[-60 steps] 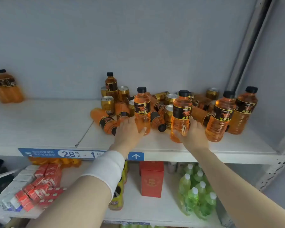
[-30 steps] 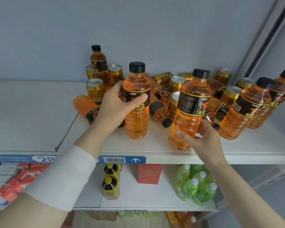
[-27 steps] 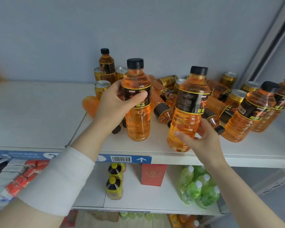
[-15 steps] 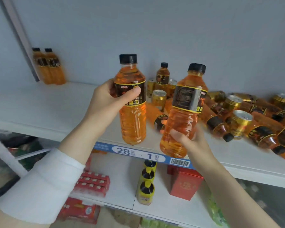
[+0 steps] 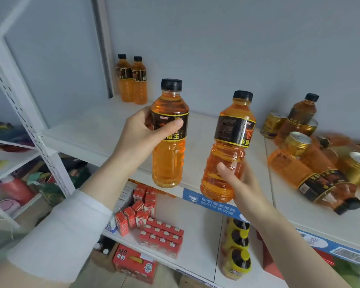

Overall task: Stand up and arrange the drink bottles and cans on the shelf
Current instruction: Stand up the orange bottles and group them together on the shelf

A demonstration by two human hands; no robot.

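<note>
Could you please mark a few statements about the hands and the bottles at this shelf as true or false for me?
1. The left hand holds the left-hand bottle and the right hand holds the right-hand bottle, both capped. True.
2. The left hand grips its bottle at the base. False: its thumb lies across the label. The right hand is the one gripping low on the body.
3. Two upright bottles stand at the back left corner of the shelf. True.
4. Every bottle at the right stands upright. False: several lying bottles are on their sides among gold cans.
</note>
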